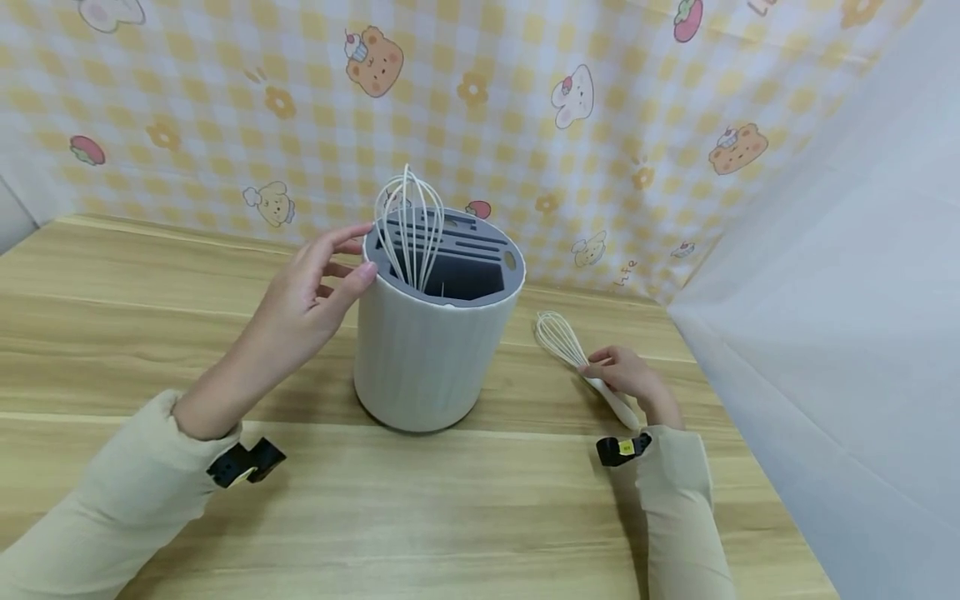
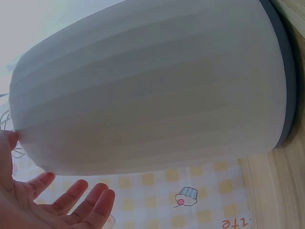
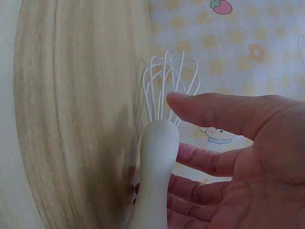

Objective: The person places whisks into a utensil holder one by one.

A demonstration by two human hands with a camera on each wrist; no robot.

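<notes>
A white knife-and-utensil holder (image 1: 427, 358) with a grey slotted top stands upright on the table. A whisk (image 1: 408, 233) stands in its large opening, wires up. My left hand (image 1: 315, 287) touches the holder's upper left side with thumb and fingertips; the other fingers are spread apart from the wall in the left wrist view. On the right, a smaller cream whisk (image 1: 558, 337) lies slanted, wires pointing away. My right hand (image 1: 626, 375) holds it near the neck, fingers passing under the handle (image 3: 157, 157) and thumb by the wires.
The wooden table (image 1: 360, 517) meets a yellow checked cloth (image 1: 480, 133) with cartoon prints right behind the holder. A white sheet (image 1: 847, 292) borders the table's right side. Each wrist carries a small black camera.
</notes>
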